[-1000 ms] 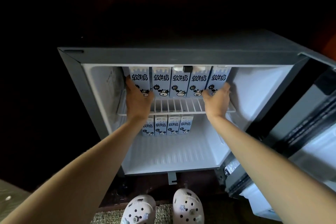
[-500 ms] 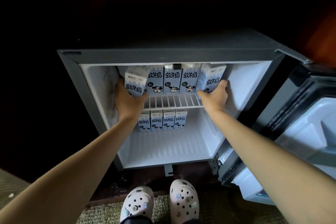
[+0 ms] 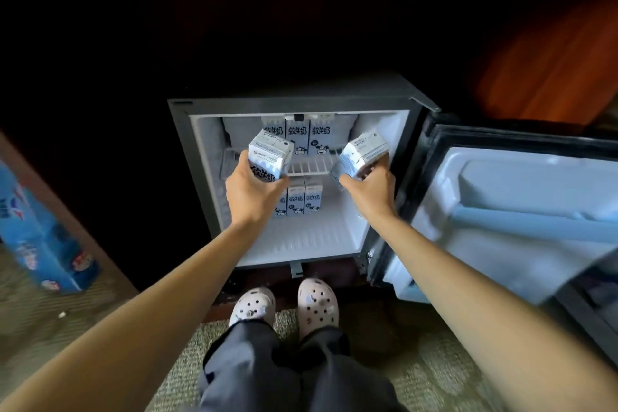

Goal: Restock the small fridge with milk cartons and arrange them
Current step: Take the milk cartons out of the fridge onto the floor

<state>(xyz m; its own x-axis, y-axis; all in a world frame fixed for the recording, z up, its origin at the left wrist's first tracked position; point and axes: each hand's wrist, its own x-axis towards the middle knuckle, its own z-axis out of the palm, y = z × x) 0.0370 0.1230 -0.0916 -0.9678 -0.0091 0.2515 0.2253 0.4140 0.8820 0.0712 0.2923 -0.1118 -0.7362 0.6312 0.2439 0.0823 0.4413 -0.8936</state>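
The small fridge (image 3: 301, 92) is seen open, its door (image 3: 508, 211) swung wide to the fridge's right. A blue box (image 3: 36, 237) is stood on the floor well to the fridge's left. Three milk cartons (image 3: 319, 137) are lined upright at the back of the fridge's wire shelf (image 3: 311, 165), and lower cartons (image 3: 305, 199) are ranged beneath it. Before the fridge's opening, the left grip (image 3: 252, 197) is closed round the left carton (image 3: 269, 157), and the right grip (image 3: 371, 192) round the tilted right carton (image 3: 363, 152).

Small fridge (image 3: 291, 104) inspected, door (image 3: 521, 211) open to the right. Left hand (image 3: 249, 194) grips left carton (image 3: 269, 159); right hand (image 3: 369, 192) grips right carton (image 3: 363, 154), tilted; both held near side of wire shelf (image 3: 311, 168). Three shelf cartons (image 3: 296, 139) stand far back; lower cartons (image 3: 305, 199) stand beneath
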